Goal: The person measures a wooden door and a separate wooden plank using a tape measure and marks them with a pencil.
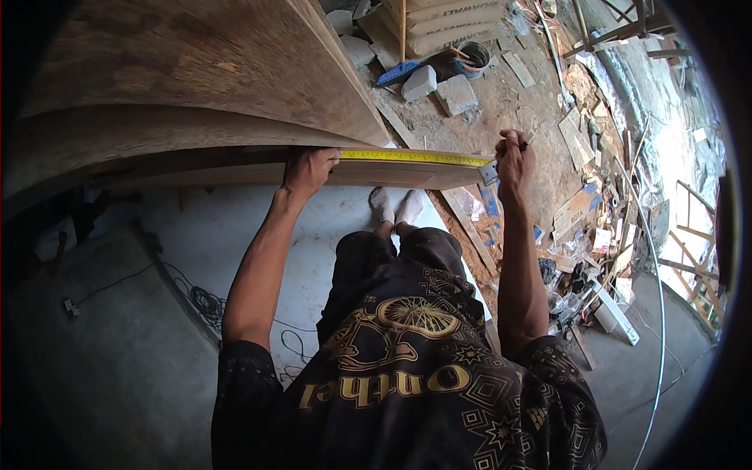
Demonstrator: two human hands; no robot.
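Note:
A large brown plywood sheet (196, 70) lies across the upper left, its near edge bending toward me. A yellow tape measure (415, 157) is stretched along that edge. My left hand (309, 171) presses the tape down on the board's edge at the left end. My right hand (513, 160) is at the board's right corner, fingers closed around the tape's other end and what looks like a small pencil; the tape's case is not clear. My bare feet (395, 207) stand on a pale sheet below the board.
Grey concrete blocks (439, 88), a blue trowel-like tool (398, 73), stacked sacks (450, 19) and a small bucket (474, 59) lie beyond the board. Cardboard scraps, wood offcuts and a white strip (615, 309) litter the right. Cables (205, 301) run over the floor at left.

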